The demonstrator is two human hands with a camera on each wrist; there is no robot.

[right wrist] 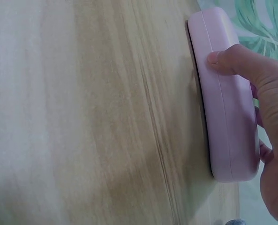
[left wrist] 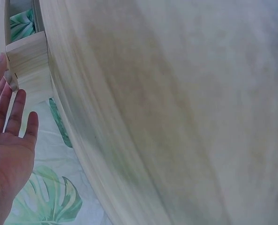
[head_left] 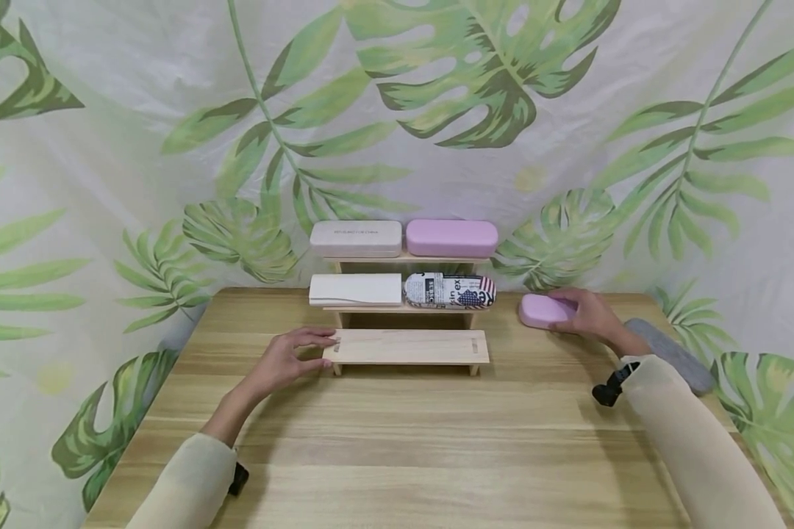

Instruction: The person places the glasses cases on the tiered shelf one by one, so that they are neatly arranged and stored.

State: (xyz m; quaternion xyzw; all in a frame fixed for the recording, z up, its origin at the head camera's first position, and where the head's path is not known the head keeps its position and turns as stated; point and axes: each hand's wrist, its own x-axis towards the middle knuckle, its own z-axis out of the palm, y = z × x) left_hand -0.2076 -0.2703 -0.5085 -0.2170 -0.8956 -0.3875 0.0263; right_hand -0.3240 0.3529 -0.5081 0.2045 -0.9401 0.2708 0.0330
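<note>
My right hand [head_left: 587,314] grips a pink glasses case [head_left: 544,311] near the table's right rear. In the right wrist view, the thumb presses the near side of the pink case [right wrist: 225,112] and the other fingers are mostly hidden behind it. My left hand [head_left: 291,358] touches the left end of a three-step wooden stand [head_left: 406,347] at its lowest step. Its fingers look fairly straight in the left wrist view. On the top step sit a white case [head_left: 356,239] and another pink case [head_left: 452,238]. The middle step holds a white flap case [head_left: 355,290] and a newspaper-print case [head_left: 450,291].
A grey elongated case [head_left: 671,356] lies at the table's right edge, partly behind the right forearm. The wooden table [head_left: 403,455] backs onto a leaf-patterned cloth [head_left: 139,147] that also hangs along both sides.
</note>
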